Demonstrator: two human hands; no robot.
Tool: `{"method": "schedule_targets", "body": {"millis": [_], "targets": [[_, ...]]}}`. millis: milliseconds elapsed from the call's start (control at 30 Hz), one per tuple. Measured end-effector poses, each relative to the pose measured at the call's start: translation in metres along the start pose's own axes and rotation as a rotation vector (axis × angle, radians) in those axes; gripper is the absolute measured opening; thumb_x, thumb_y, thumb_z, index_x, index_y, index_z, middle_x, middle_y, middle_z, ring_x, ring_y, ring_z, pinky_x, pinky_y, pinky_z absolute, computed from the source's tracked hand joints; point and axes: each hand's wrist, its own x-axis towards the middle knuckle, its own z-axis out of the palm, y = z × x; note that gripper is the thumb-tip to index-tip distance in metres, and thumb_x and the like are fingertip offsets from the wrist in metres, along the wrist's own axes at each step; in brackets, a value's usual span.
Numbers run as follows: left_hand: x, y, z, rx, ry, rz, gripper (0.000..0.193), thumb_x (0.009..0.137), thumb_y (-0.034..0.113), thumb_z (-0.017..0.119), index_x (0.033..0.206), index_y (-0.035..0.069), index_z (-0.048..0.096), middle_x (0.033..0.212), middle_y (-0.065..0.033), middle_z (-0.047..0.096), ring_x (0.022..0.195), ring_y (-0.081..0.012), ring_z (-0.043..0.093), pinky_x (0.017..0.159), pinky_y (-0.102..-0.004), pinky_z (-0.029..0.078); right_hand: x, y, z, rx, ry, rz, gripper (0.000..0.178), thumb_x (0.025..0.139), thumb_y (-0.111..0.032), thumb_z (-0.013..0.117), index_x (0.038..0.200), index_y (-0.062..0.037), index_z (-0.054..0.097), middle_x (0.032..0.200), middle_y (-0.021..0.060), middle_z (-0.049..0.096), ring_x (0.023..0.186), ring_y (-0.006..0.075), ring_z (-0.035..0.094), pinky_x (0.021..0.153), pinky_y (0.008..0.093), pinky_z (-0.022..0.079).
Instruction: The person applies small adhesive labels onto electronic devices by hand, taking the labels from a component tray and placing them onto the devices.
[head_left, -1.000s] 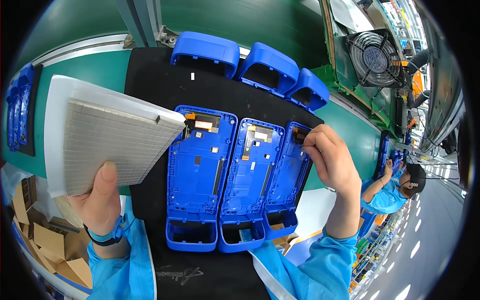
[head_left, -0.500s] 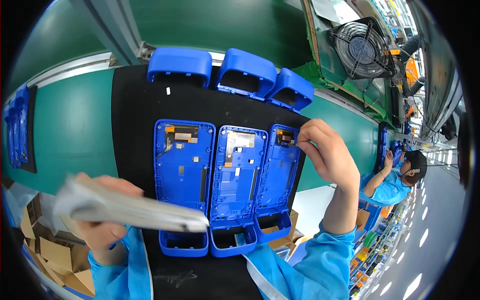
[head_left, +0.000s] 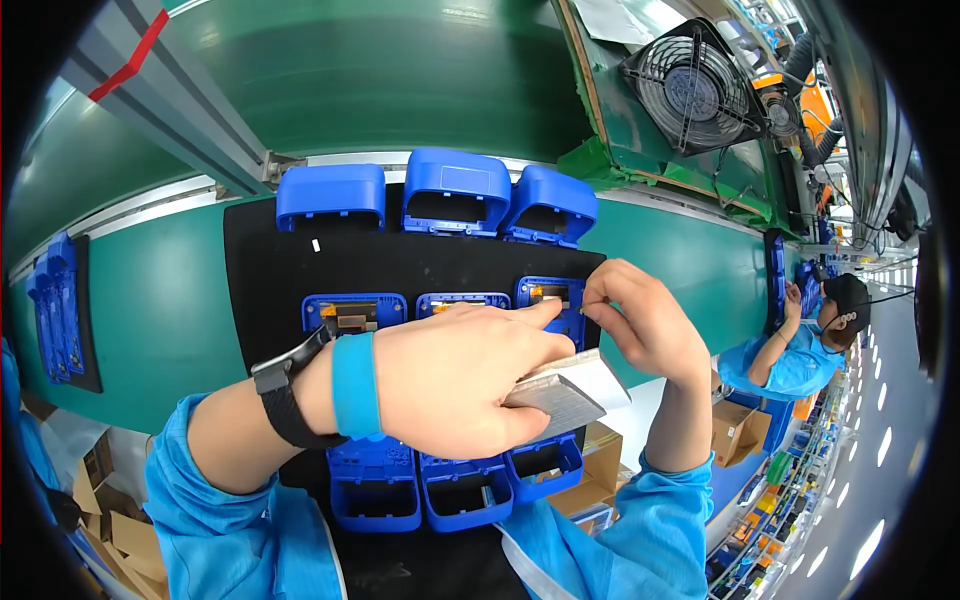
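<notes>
Three blue plastic housings lie side by side in front of me: a left housing [head_left: 376,518], a middle housing [head_left: 468,513] and a right housing [head_left: 572,326]. My left hand [head_left: 450,375] reaches across them and covers their middles. Between its thumb and fingers is a folded wad of grey-white sheets [head_left: 560,405]. Its index finger stretches to the small electronic part at the top of the right housing. My right hand [head_left: 650,325] is pinched beside that housing's upper right edge; anything between the fingertips is too small to make out.
Three hollow blue covers [head_left: 455,185] stand along the far edge of the black mat [head_left: 270,260], with a small white piece [head_left: 316,245] on it. More blue parts [head_left: 58,310] lie far left. A fan [head_left: 692,92] stands back right; a co-worker [head_left: 790,350] sits to the right.
My left hand has swung from the lower left across the housings to the right one, carrying the wad of sheets. My right hand stays pinched at the right housing. The view has shifted slightly.
</notes>
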Motion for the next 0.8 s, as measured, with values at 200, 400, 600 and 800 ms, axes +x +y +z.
{"method": "schedule_targets", "body": {"millis": [200,400,600,800], "targets": [[0.007,-0.003,-0.012,-0.191,-0.21,-0.053,0.04,0.084,0.029,0.063,0.112,0.001,0.057,0.123,-0.0381,0.049,0.105,-0.048,0.056,0.089,-0.0456,0.047,0.012,-0.004,0.002,-0.027,-0.016,-0.058,0.01,0.079,0.002,0.062,0.084,-0.0012,0.054,0.084,0.0125,0.057,0.08,0.0312,0.055,0.071,0.0377,0.046],[0.005,0.004,-0.013,-0.153,-0.369,-0.073,0.031,0.086,0.029,0.061,0.104,0.005,0.055,0.112,-0.0367,0.055,0.083,-0.0468,0.062,0.079,-0.0473,0.049,0.018,-0.009,0.004,-0.093,-0.103,-0.07,0.01,0.077,0.001,0.065,0.082,-0.0013,0.057,0.083,0.0112,0.057,0.081,0.0305,0.055,0.071,0.0378,0.047],[0.005,0.009,-0.013,-0.152,-0.383,-0.119,0.025,0.087,0.028,0.059,0.1,0.007,0.054,0.099,-0.0315,0.061,0.081,-0.0445,0.063,0.074,-0.0486,0.049,0.023,-0.008,0.004,-0.157,-0.143,-0.098,0.011,0.076,0.0,0.066,0.082,-0.0018,0.057,0.083,0.0106,0.057,0.079,0.0302,0.054,0.069,0.0381,0.047],[0.003,0.007,-0.011,-0.146,-0.351,-0.101,0.023,0.087,0.028,0.059,0.099,0.008,0.054,0.106,-0.0342,0.058,0.081,-0.0445,0.063,0.072,-0.0491,0.049,0.028,-0.009,0.006,-0.191,-0.156,-0.137,0.012,0.075,0.0,0.067,0.082,-0.0019,0.057,0.081,0.0109,0.056,0.076,0.0301,0.053,0.068,0.0386,0.045]]}}
